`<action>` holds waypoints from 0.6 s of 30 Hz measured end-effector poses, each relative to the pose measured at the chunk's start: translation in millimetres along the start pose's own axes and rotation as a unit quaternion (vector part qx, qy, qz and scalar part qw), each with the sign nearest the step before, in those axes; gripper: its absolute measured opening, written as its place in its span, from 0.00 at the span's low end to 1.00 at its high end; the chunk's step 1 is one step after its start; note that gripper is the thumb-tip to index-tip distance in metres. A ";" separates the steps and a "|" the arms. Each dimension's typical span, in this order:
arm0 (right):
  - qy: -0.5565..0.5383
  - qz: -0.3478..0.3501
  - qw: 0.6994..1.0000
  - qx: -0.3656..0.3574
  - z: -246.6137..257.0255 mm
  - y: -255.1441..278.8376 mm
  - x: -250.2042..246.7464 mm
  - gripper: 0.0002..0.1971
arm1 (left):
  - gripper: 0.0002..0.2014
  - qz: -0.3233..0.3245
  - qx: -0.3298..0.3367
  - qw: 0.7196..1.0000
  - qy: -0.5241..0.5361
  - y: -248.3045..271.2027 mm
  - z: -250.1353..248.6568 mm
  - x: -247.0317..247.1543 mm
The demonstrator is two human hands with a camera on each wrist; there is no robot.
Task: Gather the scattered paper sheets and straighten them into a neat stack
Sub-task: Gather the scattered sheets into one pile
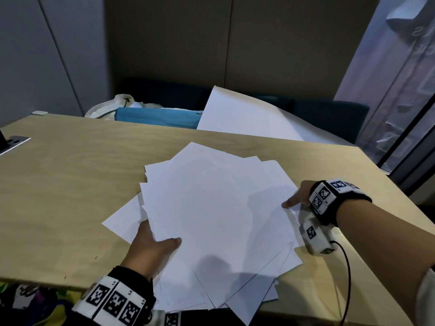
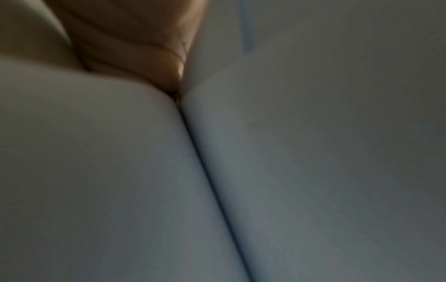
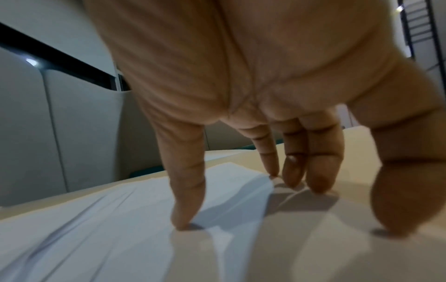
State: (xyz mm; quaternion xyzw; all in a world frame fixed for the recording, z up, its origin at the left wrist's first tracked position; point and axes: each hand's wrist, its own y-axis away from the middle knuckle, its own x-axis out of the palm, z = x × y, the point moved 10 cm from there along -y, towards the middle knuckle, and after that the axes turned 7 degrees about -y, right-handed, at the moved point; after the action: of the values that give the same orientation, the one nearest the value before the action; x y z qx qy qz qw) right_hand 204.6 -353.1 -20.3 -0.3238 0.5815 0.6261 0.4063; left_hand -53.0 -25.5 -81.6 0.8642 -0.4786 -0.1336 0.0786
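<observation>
At the right edge of the pile, the right hand (image 1: 297, 196) stands on spread, nearly straight fingertips (image 3: 183, 221): forefinger tip pressing the top sheet's edge, the others touching down on bare table (image 1: 70, 184) just beside the paper. Nothing is curled round anything; my reading is that it works as a stop, nudging edges inward.

Left hand (image 1: 150, 245) grips the near-left side of the paper sheets (image 1: 211, 220). Thumb lies flat on top, fingers go under the pile and are hidden in the head view. Left wrist view shows only blurred paper curving up on both sides of a fingertip (image 2: 169, 76), which fits a pinch with sheets bowed around it. Likely purpose: anchor and lift one side while the other hand squares up.

Sheets sit mid-table toward the near edge, fanned like a loose deck, corners poking out at several angles. Lowest ones overhang the table's near edge. Top sheet's long axis runs from near-left to far-right, roughly; those beneath are rotated off it either way. No shared edge yet, so straightening looks barely begun.

A larger white sheet (image 1: 247, 116) lies apart at the far edge, beside a blue folder (image 1: 157, 117).
</observation>
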 end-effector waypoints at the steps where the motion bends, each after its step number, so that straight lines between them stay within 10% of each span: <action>1: -0.006 0.004 1.000 0.003 2.1 0.9 2.9 0.35 | 0.36 -0.004 -0.003 1.000 -0.001 0.8 0.0 -0.5; 6: -0.021 -0.019 0.999 0.021 2.5 6.4 0.4 0.42 | 0.37 -0.004 0.007 1.000 -0.014 4.3 -6.3 0.6; 13: -0.009 -0.034 0.999 -0.013 -0.9 6.9 -3.0 0.20 | 0.43 0.018 -0.016 1.000 0.013 -4.3 6.5 1.2; 18: -0.104 -0.032 0.994 -0.016 -2.2 1.5 -2.8 0.32 | 0.33 0.013 -0.037 0.999 0.002 -4.8 9.4 1.8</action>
State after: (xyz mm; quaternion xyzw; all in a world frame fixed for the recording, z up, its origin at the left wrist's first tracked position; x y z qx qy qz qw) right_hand 204.4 -355.6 -17.4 -0.2820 0.5155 0.6523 0.4788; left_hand -51.0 -24.6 -92.1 0.8546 -0.4846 -0.1482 0.1132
